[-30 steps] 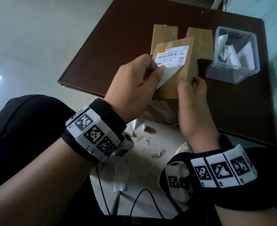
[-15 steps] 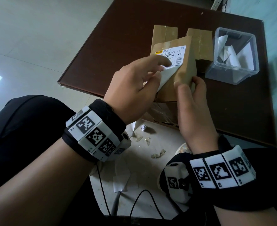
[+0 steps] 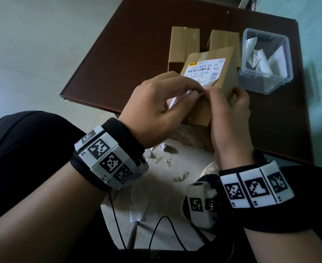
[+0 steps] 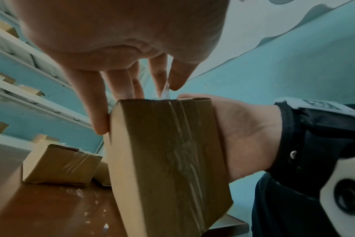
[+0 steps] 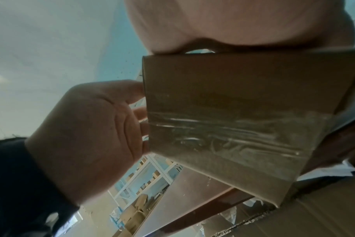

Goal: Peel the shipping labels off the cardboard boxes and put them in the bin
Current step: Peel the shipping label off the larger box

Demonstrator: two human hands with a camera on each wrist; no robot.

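Your left hand [image 3: 156, 109] pinches the label's [image 3: 205, 70] peeled near corner; your right hand [image 3: 230, 114] clasps the box [image 3: 224, 86], tilted at the worktop [image 3: 137, 44] edge. The label's long axis runs across the box; it reads "Y2".

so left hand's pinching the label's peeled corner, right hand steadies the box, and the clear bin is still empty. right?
Not quite: the bin isn't empty. The head view shows several peeled white labels already inside it. The rest holds: the left hand pinches the peeled corner of the label, and the right hand steadies the box.
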